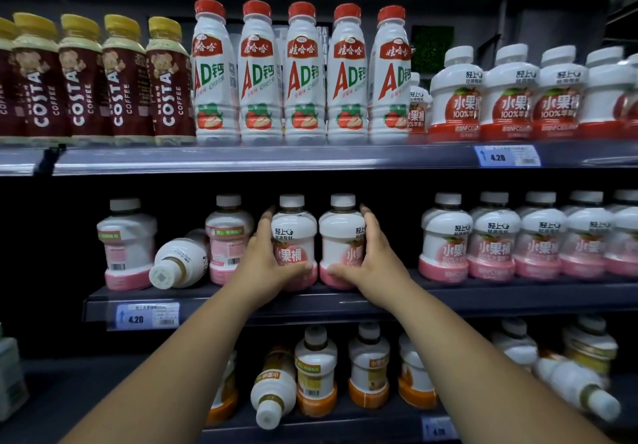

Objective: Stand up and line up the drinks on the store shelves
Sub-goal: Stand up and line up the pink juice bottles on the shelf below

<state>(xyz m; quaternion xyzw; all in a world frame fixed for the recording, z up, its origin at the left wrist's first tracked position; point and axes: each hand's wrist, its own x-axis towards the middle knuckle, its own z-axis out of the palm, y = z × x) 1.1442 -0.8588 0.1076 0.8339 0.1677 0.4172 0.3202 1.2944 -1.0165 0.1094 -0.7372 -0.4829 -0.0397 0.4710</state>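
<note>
left hand (267, 257) wraps one upright pink bottle (295, 236), right hand (373, 257) wraps its neighbour (340, 240), both standing on the middle shelf (241, 302); a toppled bottle (177, 262) lies to the left; likely full, heavy-ish, stiff, slick plastic; grip at the waist.

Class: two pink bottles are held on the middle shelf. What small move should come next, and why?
Probably slide both right to the lined row: the left hand grips the left bottle, the right hand the right bottle, both upright, a gap away.
</note>
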